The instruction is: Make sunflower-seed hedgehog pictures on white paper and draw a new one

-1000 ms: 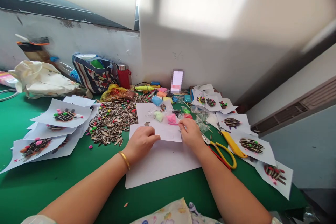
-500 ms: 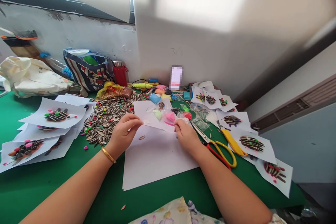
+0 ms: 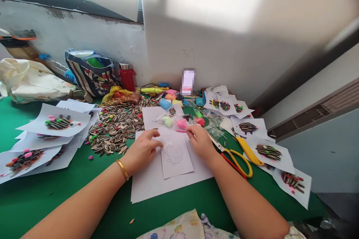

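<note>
A small white sheet with a pencil drawing of a rounded, scale-patterned body (image 3: 174, 154) lies on a larger white sheet (image 3: 148, 190) in front of me. My left hand (image 3: 143, 148), wearing a gold bangle, is at the small sheet's upper left, fingers apart and index fingertip at its edge. My right hand (image 3: 200, 142) is at its upper right, thumb and forefinger closed together. A thin pink strip (image 3: 181, 131) ends at those fingertips; whether they grip it or the paper's corner I cannot tell. Beyond lie bags of green clay (image 3: 167, 121) and pink clay (image 3: 181, 123).
Sunflower seeds (image 3: 112, 129) are heaped on the left. Seed-decorated sheets (image 3: 36, 119) stack at far left, others (image 3: 269, 153) along the right. Scissors (image 3: 238, 162) and a yellow utility knife (image 3: 249, 151) lie beside my right forearm. A red flask (image 3: 127, 78) and phone (image 3: 187, 82) stand behind.
The small drawn sheet, seen nearly edge-on between my hands before, now lies flat on the larger sheet. My left hand has moved slightly right and down, its fingers parting; my right hand barely moved.
</note>
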The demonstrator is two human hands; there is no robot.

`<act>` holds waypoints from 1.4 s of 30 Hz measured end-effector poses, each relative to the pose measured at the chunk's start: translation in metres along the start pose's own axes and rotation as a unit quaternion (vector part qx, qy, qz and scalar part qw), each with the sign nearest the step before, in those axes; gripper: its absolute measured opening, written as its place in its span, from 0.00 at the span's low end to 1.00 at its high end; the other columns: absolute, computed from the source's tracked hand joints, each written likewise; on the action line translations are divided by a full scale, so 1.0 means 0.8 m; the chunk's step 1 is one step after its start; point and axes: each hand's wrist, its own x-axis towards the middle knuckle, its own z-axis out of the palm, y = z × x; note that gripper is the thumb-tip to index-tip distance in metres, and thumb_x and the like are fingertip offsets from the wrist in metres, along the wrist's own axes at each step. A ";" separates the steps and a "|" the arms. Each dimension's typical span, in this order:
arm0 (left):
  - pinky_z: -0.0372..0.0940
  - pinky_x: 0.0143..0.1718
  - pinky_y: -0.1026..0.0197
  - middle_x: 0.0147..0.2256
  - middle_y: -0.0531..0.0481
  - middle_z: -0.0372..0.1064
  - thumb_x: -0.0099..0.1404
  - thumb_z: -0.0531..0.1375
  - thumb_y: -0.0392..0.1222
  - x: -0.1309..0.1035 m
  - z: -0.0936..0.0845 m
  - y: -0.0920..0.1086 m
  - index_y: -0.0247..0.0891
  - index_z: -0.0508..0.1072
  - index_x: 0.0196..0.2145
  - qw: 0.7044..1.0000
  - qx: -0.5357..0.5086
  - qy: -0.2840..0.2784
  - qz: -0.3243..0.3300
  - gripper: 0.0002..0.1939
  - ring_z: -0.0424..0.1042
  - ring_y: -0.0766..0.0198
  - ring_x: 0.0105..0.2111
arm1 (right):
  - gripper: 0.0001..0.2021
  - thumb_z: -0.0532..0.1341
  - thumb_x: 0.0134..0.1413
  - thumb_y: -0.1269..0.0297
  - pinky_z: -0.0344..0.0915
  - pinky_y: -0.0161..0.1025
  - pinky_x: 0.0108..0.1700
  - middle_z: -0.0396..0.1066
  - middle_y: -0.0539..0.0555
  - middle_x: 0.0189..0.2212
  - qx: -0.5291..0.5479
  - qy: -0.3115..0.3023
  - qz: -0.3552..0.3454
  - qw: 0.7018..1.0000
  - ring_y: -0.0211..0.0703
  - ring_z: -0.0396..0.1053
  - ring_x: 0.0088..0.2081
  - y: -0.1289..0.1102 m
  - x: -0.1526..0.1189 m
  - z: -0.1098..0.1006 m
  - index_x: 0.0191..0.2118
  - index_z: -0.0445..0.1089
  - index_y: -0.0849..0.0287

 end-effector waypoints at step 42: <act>0.59 0.60 0.35 0.63 0.41 0.60 0.66 0.58 0.33 -0.008 0.021 0.019 0.53 0.76 0.52 0.997 0.036 -0.059 0.034 0.21 0.63 0.46 0.60 | 0.09 0.58 0.60 0.70 0.47 0.46 0.50 0.74 0.53 0.33 -0.139 -0.091 -0.061 0.984 0.45 0.66 0.41 -0.038 -0.006 0.032 0.38 0.77 0.53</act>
